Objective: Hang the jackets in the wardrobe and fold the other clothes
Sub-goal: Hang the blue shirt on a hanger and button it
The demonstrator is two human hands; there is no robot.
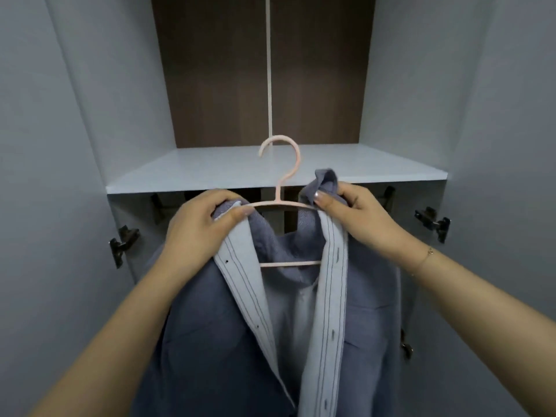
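A blue-grey button-up jacket [210, 341] with a pale striped placket hangs open on a pink plastic hanger [281, 173], held up in front of the open wardrobe [270, 167]. My left hand [198, 233] grips the jacket's left shoulder and the hanger arm under it. At the other end, my right hand [352, 212] pinches the bunched collar against the hanger's right arm. The hanger's hook stands free in the air, level with the shelf edge, not on any rail.
A pale grey shelf [180, 173] crosses the wardrobe at hook height, with a dark wood back panel [216, 85] above it. Both doors stand open at the sides, with metal hinges [122, 243] [433, 222] showing. The compartment below the shelf is dark and mostly hidden by the jacket.
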